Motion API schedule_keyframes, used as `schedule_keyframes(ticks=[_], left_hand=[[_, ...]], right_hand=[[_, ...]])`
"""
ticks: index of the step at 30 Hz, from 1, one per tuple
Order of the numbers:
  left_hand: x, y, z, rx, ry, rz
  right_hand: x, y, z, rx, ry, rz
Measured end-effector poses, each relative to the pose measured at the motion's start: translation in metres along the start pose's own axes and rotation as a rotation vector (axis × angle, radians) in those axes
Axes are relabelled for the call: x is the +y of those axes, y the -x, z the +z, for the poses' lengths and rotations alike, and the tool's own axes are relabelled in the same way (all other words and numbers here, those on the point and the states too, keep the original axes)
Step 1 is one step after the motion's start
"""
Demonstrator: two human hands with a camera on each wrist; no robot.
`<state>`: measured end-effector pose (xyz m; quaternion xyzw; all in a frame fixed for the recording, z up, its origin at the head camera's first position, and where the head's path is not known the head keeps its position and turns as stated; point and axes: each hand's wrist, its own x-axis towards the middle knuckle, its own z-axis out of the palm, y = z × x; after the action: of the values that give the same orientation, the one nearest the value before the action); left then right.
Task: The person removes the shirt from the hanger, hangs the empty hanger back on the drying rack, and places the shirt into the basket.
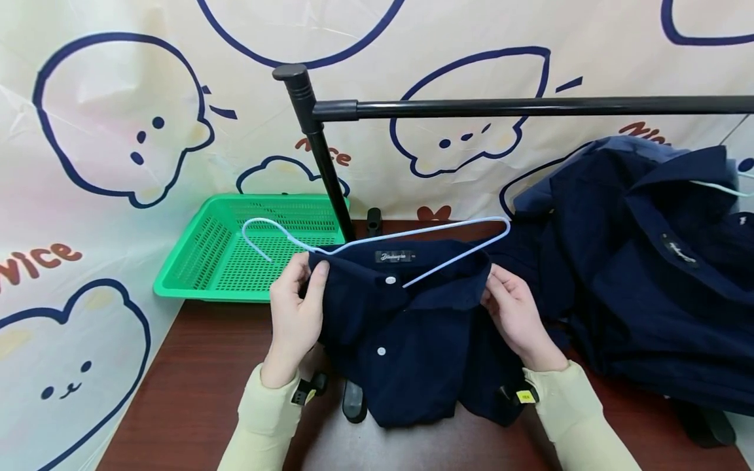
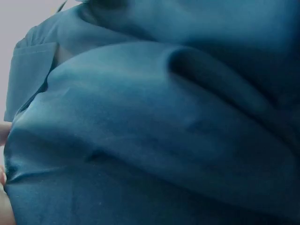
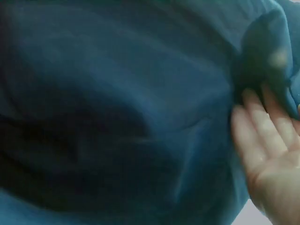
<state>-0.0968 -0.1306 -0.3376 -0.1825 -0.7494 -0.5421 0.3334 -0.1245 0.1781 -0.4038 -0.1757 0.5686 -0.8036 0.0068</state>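
Note:
A dark navy shirt [image 1: 421, 353] with white buttons and a label inside its collar hangs between both hands, over the table. My left hand [image 1: 294, 317] pinches the shirt at the left end of its collar, thumb in front. At the collar's right side my right hand [image 1: 517, 317] grips the cloth. A light blue wire hanger [image 1: 412, 233] lies across the neck opening, its hook pointing left above the left hand; one lower end dips into the collar. Navy cloth [image 2: 117, 122] fills most of the left wrist view. In the right wrist view, fingers [image 3: 262, 133] press into the cloth.
Behind the left hand stands a green perforated basket [image 1: 167, 284]. A black rack [image 1: 530, 106] with a horizontal rail rises behind the shirt. More navy garments [image 1: 636, 281] lie heaped at the right, with another light hanger [image 1: 721, 188]. The table [image 1: 194, 392] is dark reddish-brown.

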Motion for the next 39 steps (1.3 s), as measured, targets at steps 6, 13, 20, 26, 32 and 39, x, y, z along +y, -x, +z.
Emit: schedule_keyframes(ticks=[6,13,20,26,32,39], left_hand=[[0.002,0.000,0.002,-0.001,0.015,-0.004],[-0.008,0.005,0.007,-0.039,0.028,0.027],[-0.026,0.014,0.016,-0.094,0.040,0.025],[-0.024,0.017,0.022,-0.132,0.044,0.036],[-0.023,0.019,0.026,-0.207,0.049,0.024],[-0.024,0.019,0.026,-0.252,0.036,0.003]], right_hand=[[0.013,0.001,0.004,-0.010,-0.069,0.053],[0.041,0.003,0.005,0.006,-0.101,0.171],[0.058,0.002,0.021,-0.008,-0.072,0.298],[0.063,0.001,0.038,-0.081,-0.096,0.265],[0.067,0.001,0.040,-0.024,-0.012,0.377],[0.069,0.001,0.029,0.114,0.043,0.439]])
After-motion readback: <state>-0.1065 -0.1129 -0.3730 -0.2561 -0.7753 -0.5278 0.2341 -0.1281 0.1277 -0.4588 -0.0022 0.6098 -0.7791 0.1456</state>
